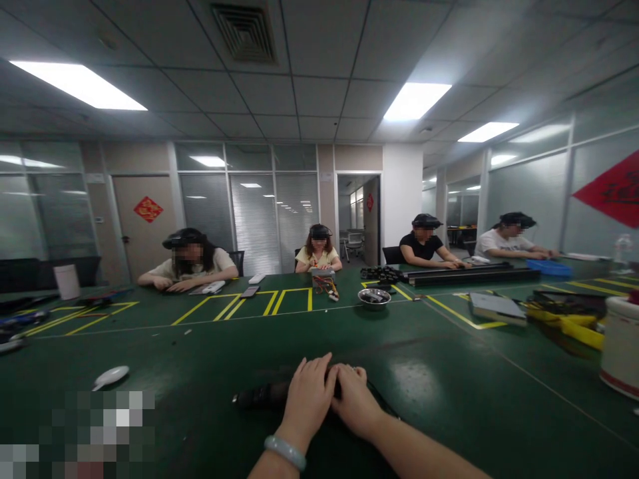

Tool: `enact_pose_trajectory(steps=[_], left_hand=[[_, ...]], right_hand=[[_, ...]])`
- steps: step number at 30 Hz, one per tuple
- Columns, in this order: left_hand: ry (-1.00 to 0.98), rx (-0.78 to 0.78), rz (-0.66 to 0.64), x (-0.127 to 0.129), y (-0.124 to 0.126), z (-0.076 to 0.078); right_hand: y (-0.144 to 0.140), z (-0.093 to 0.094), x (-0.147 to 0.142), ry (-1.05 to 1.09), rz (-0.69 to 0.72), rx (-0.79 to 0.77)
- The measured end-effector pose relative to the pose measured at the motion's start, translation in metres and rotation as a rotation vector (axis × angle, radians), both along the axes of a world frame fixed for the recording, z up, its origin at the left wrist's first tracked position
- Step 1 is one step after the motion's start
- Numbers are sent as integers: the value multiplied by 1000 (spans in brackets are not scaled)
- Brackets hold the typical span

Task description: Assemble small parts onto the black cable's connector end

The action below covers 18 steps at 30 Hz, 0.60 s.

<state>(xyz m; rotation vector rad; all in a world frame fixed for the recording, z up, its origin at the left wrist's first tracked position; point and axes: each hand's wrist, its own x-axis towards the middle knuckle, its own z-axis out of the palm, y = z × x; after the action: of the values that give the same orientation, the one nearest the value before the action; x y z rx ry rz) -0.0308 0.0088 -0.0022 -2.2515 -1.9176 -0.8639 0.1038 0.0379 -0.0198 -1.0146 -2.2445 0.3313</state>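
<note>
left hand fingers curled over black bar | right hand gripping it alongside

A big dark green table marked with yellow lines carries everything. On it lie a long black object, a white spoon-like piece, a metal bowl, a phone, long black rails, a blue tray and a white container.

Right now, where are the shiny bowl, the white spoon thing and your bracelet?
metal bowl [374,297], head view, on its rim.
white scoop [112,376], head view, on its rounded body.
bracelet [285,452], head view, on its band.
</note>
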Motion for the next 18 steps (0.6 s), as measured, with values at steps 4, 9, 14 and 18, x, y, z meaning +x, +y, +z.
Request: enact_pose_trajectory(steps=[4,9,14,18], left_hand=[[-10,17,-61,10,-7,7],[51,-16,-107,16,-14,10],[162,-67,-131,17,-10,0],[209,-64,-135,17,-6,-3]], right_hand=[[0,5,10,-51,27,-22],[-3,18,41,-285,-109,-13],[-1,29,81,-513,-177,-162],[-4,31,88,-512,-167,-194]])
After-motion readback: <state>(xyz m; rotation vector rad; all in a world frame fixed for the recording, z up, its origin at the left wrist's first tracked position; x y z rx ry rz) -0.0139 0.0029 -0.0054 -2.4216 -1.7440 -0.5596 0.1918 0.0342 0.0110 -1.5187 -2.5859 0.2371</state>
